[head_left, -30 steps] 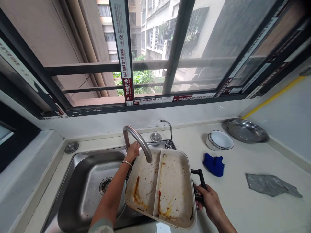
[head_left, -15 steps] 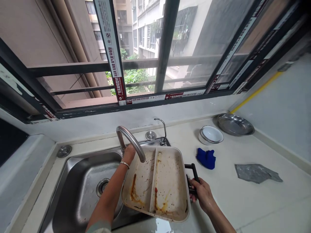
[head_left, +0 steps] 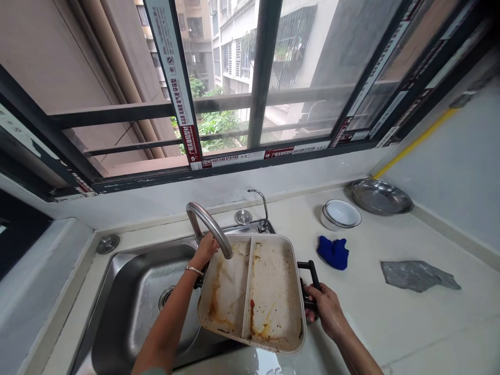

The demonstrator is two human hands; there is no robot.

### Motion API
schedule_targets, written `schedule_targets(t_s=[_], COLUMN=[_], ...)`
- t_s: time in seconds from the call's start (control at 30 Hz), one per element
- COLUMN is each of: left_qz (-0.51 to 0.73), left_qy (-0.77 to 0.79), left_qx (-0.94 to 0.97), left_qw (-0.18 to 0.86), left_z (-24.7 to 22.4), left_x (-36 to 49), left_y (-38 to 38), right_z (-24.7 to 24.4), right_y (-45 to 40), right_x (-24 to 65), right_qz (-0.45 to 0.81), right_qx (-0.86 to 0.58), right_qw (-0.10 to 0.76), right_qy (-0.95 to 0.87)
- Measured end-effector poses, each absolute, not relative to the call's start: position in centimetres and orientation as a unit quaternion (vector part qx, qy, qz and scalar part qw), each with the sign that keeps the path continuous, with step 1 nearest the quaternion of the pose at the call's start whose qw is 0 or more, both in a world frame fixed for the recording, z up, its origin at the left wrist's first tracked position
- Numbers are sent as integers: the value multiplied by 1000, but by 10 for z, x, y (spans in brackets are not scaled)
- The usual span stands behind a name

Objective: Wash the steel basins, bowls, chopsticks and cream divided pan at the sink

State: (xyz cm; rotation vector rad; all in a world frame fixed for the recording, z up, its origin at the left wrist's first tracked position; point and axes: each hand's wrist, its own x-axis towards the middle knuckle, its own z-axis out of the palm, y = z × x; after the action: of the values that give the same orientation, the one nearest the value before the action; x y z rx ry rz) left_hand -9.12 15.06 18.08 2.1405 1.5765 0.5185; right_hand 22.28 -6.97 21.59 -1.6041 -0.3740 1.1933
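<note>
While the person's right hand [head_left: 327, 308] grips the black loop handle [head_left: 311, 276] of a divided white-lined pan [head_left: 273, 291], the left hand [head_left: 205, 250] reaches past the pan's far left corner to a gooseneck faucet [head_left: 207, 221]. The right hand's fingers [head_left: 318, 294] curl closed around the handle's lower bar. The left hand is bunched at the faucet's base, its fingers out of sight behind the spout; whether it pinches the stem or a lever cannot be determined from this view.

The pan is held tilted across the right rim of a stainless sink [head_left: 117, 249], partly over the basin and partly over the counter [head_left: 390, 333]; no contact with either is confirmed. Its central divider runs from the far edge toward the person, with the handle projecting right, across that line. The spout tip lies just over the far left corner. The left forearm [head_left: 167, 312] runs beside the pan's left wall, placing the left hand nearer the spout. Orange-brown streaks mark both compartments. Toward the counter's right edge lie a blue cloth [head_left: 333, 253], stacked white bowls [head_left: 341, 213], a steel plate [head_left: 380, 197] and a crumpled grey sheet [head_left: 420, 276].
</note>
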Motion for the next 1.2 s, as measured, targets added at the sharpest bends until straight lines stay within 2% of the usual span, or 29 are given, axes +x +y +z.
schedule_targets(t_s=[0.27, 0.37, 0.7, 1.2], left_qz=[311, 304, 245, 106], left_qy=[598, 644, 702, 714], left_qx=[676, 612, 542, 634], left_qw=[297, 344, 391, 277], left_z=[146, 133, 118, 130], left_x=[-144, -161, -171, -150], left_y=[80, 70, 80, 80], right_z=[214, 215, 213, 215], right_y=[-70, -71, -71, -71], right_x=[225, 226, 226, 226], right_qz=[508, 508, 512, 516], right_qx=[-673, -672, -669, -669], right_qw=[512, 514, 513, 511], right_qy=[-163, -164, -165, -160])
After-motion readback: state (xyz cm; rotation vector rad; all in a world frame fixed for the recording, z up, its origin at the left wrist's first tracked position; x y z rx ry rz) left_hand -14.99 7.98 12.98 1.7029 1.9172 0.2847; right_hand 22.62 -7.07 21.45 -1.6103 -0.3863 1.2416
